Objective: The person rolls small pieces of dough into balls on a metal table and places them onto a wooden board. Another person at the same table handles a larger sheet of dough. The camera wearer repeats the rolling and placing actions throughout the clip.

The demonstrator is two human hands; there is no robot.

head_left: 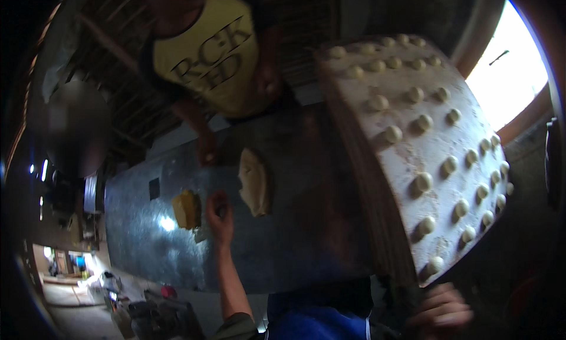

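My left hand (219, 218) is over the dark metal tabletop, its fingers curled, between a yellow block (186, 209) and a long piece of pale dough (255, 183). Whether it holds anything is hard to tell. My right hand (443, 308) is at the lower right, by the near corner of a floured board (398, 163), its fingers bent; what it may hold is not visible. Several small round dough balls (423, 182) lie in loose rows on that board, which rests on what looks like a thick stack at the table's right end.
Across the table (146, 247) stands a person in a yellow and dark shirt (208, 57), one hand (206, 152) near the far edge. A small dark square (154, 188) lies at the left. Another person is at far left. Clutter fills the floor at lower left.
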